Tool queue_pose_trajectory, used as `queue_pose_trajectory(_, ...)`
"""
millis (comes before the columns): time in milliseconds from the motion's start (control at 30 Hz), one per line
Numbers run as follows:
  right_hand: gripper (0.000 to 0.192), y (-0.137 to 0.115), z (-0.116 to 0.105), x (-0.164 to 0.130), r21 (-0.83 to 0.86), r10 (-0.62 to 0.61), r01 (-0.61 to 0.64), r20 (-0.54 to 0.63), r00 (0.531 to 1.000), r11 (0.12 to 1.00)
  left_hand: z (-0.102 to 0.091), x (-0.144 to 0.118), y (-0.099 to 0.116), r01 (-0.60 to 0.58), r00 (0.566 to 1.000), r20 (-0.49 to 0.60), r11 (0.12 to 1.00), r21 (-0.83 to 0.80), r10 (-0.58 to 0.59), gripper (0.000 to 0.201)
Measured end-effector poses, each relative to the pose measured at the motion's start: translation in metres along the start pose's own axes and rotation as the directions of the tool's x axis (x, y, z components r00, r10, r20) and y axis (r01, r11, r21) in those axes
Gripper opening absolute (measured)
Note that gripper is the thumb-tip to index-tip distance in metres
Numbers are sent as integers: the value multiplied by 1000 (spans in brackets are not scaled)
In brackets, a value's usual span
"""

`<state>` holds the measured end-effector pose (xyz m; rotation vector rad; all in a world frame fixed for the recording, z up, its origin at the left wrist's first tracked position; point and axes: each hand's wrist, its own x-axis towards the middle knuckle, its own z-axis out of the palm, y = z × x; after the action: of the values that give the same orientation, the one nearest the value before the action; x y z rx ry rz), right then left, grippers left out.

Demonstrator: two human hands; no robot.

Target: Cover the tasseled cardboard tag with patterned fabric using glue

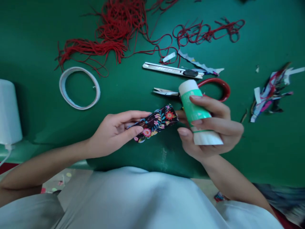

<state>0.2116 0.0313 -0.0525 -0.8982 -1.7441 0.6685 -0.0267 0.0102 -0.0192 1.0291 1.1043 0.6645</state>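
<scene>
Pinched between the thumb and fingers of my left hand (116,132) is a dark strip of floral fabric (158,122), folded flat and tilted up to the right. My right hand (214,127) is wrapped round a green and white glue stick (196,109) with a white cap on its upper end. A finger of that hand reaches behind the strip's right end; whether it touches is hidden. Just beyond the glue stick lie scissors (218,82) with red handles, partly covered by it. A silver utility knife (172,70) rests above the scissors.
Red cords (119,28) lie tangled across the far side of the green table (133,92), with a looser bunch (205,33) farther right. A roll of white tape (62,89) sits at left, near a white box-shaped device (9,111). Fabric and paper scraps (268,93) are at right.
</scene>
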Motion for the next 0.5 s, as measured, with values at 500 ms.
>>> queue_pose_trajectory(500, 35, 0, 5, 5, -51, -84, 83, -34, 996, 995, -2, 4, -4, 141, 990, 1, 983, -121, -142, 30)
